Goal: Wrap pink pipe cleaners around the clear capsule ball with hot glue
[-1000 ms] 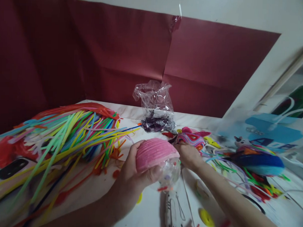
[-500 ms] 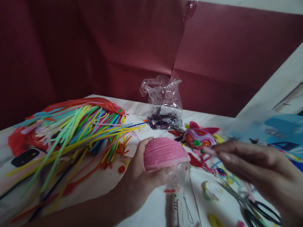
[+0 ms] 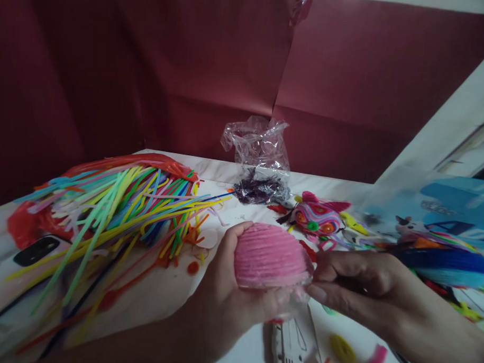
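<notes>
My left hand is wrapped round a clear plastic ball whose upper half is covered in rows of pink pipe cleaner. At the ball's right edge my right hand pinches with thumb and forefinger, a small pink end of pipe cleaner showing by the thumb tip. Below the ball a white glue gun lies on the table, partly hidden. Behind my right hand sits a pink, striped pipe-cleaner mask-like figure with orange eyes and a green nose.
A large heap of colourful pipe cleaners on red plastic spreads over the left, beside a phone. A clear plastic bag with dark contents stands at the back. A yellow ring and pink scrap lie in front; a blue striped object is right.
My right hand has moved left and down to the ball's edge, now covering most of the scissors. The ball in my left hand has shifted slightly right and tilted.
</notes>
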A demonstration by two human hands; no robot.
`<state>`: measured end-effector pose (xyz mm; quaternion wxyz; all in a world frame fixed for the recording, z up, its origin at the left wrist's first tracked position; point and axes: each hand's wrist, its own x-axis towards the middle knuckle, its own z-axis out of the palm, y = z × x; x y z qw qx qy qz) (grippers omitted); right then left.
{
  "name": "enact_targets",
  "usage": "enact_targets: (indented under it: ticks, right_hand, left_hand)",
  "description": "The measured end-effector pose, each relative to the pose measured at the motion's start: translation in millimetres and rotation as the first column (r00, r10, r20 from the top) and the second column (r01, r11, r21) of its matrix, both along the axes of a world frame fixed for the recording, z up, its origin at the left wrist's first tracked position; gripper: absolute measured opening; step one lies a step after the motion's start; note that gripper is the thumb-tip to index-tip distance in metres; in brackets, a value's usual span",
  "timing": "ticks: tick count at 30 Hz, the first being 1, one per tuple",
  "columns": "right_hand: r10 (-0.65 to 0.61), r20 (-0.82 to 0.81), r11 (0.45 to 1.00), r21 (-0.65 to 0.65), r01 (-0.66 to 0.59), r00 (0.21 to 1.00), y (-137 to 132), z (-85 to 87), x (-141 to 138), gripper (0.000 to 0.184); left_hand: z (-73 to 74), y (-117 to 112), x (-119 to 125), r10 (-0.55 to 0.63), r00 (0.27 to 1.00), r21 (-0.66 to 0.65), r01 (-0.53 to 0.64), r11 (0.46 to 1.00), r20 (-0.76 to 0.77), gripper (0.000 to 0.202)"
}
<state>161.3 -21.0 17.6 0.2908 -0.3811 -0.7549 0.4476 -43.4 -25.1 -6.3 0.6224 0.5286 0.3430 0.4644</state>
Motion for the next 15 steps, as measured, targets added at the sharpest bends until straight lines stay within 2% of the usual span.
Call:
enact_targets:
  ticks: [5, 8, 10, 13, 15]
  right_hand:
    - [-0.007, -0.010, 1.000, -0.023, 0.007, 1.000, -0.6, -4.3, -3.4, 0.069]
    - [-0.056, -0.004, 0.996, 0.069, 0.056, 0.998, -1.6, -6.6, -4.7, 0.069]
    - [-0.054, -0.014, 0.996, 0.069, 0.055, 0.998, -3.6, -6.2, -3.8, 0.068]
    - [-0.004, -0.058, 1.000, -0.005, 0.003, 0.998, -8.1, -3.9, 0.8, 0.055]
    - [-0.018, -0.054, 0.993, 0.117, 0.025, 0.998, -11.8, -2.8, 3.8, 0.032]
  left_hand:
    - [-3.9, 0.4, -0.4, -0.030, 0.999, 0.043, 0.029, 0.999, 0.019, 0.059]
    - [-3.8, 0.5, -1.4, -0.020, 1.000, 0.054, 0.021, 0.998, -0.008, 0.062]
    - [-3.2, 0.6, -1.7, -0.023, 1.000, 0.051, 0.023, 0.998, -0.013, 0.063]
    - [-3.1, 1.0, -1.8, -0.006, 1.000, 0.053, 0.007, 0.999, -0.027, 0.060]
    - [-2.9, 1.9, -2.3, 0.023, 0.998, 0.072, -0.019, 0.997, -0.051, 0.058]
